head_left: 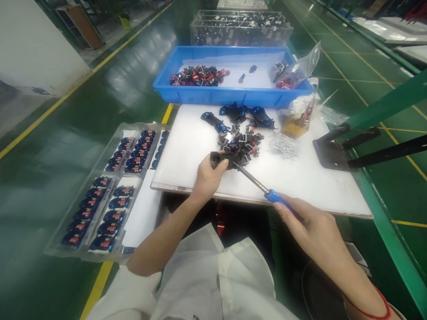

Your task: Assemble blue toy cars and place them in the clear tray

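The left hand [207,178] clamps the black part [218,158]; the right hand [312,222] grips a screwdriver [256,182] slanting to the part's right end.

Open room on white board [180,151] left of obstructive parts pile [245,143]

The floor [30,213] shines a worn green, crossed by yellow lines [99,284]. Off to the left, a brown cabinet [87,30] stands past a white wall [36,40]. A clear box [199,35] heaped with small pieces sits behind a blue bin [213,96]; a green beam [390,104] slants in at right.
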`<state>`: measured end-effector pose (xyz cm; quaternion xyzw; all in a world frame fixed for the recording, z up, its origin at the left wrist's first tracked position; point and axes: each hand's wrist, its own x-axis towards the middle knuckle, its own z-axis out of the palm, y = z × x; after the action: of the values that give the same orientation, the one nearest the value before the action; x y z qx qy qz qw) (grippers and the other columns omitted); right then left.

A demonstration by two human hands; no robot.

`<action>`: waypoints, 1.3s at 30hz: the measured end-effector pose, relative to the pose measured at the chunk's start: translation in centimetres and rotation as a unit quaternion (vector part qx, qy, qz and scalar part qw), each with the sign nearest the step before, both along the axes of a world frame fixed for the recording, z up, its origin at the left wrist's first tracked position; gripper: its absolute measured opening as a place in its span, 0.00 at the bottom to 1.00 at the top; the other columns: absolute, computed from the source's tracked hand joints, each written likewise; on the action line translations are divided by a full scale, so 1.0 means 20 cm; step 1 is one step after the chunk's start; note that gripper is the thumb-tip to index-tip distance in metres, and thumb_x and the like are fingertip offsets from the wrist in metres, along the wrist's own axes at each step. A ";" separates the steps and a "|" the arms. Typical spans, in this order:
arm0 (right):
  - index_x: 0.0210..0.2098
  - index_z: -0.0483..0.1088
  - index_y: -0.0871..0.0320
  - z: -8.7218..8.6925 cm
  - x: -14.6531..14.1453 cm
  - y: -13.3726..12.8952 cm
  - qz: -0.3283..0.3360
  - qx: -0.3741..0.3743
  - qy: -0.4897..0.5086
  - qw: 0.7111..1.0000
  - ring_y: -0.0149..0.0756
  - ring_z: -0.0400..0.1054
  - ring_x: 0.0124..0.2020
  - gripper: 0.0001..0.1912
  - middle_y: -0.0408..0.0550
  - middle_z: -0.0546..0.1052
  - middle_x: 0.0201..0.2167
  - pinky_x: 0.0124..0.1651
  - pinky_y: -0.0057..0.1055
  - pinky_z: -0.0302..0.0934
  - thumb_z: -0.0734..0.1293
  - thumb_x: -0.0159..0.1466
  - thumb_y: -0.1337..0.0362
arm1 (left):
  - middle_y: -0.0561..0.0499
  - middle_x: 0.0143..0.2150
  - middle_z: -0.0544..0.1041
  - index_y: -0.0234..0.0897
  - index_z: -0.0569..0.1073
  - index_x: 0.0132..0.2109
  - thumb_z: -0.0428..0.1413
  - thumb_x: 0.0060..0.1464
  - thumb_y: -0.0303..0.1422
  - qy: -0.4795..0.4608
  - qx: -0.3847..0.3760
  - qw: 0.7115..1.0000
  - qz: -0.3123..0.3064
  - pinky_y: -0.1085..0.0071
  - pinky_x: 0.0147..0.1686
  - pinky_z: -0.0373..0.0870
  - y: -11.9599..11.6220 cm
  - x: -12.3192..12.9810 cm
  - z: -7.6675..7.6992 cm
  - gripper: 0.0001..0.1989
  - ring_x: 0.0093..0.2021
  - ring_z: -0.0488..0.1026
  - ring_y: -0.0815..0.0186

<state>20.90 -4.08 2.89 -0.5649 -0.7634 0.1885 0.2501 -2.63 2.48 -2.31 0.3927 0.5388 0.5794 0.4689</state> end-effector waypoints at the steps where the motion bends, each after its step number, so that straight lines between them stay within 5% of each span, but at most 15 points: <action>1: 0.46 0.80 0.58 -0.01 0.00 0.00 0.006 0.007 -0.011 1.000 0.43 0.77 0.29 0.24 0.49 0.82 0.33 0.29 0.32 0.69 0.59 0.71 0.49 | 0.46 0.45 0.81 0.34 0.77 0.49 0.60 0.54 0.35 0.017 0.000 1.000 0.003 0.60 0.52 0.74 0.00 0.00 0.00 0.16 0.46 0.77 0.60; 13: 0.47 0.79 0.62 -0.01 -0.03 0.00 0.035 0.050 -0.064 0.996 0.44 0.77 0.28 0.28 0.53 0.82 0.34 0.29 0.32 0.70 0.55 0.74 0.49 | 0.46 0.45 0.81 0.34 0.76 0.49 0.59 0.54 0.36 0.034 -0.006 0.999 0.008 0.61 0.52 0.73 -0.01 0.00 0.01 0.16 0.46 0.77 0.59; 23: 0.47 0.79 0.58 0.02 -0.03 0.01 0.022 -0.037 -0.041 0.998 0.46 0.78 0.34 0.23 0.48 0.83 0.37 0.35 0.33 0.72 0.58 0.72 0.51 | 0.46 0.46 0.81 0.35 0.77 0.49 0.58 0.55 0.36 0.052 -0.005 0.999 0.000 0.61 0.53 0.72 -0.02 -0.01 0.03 0.16 0.48 0.76 0.59; 39: 0.46 0.80 0.54 0.12 -0.01 0.02 -0.004 -0.055 -0.034 0.998 0.44 0.74 0.24 0.22 0.45 0.81 0.27 0.33 0.36 0.71 0.59 0.69 0.49 | 0.45 0.46 0.80 0.35 0.77 0.49 0.60 0.54 0.37 0.015 0.007 1.000 -0.009 0.58 0.54 0.72 -0.01 -0.01 -0.01 0.17 0.48 0.76 0.58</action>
<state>20.79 -3.78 5.26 -0.5869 -0.7575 0.2104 0.1934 -2.93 2.37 -2.57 0.4095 0.5385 0.5728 0.4630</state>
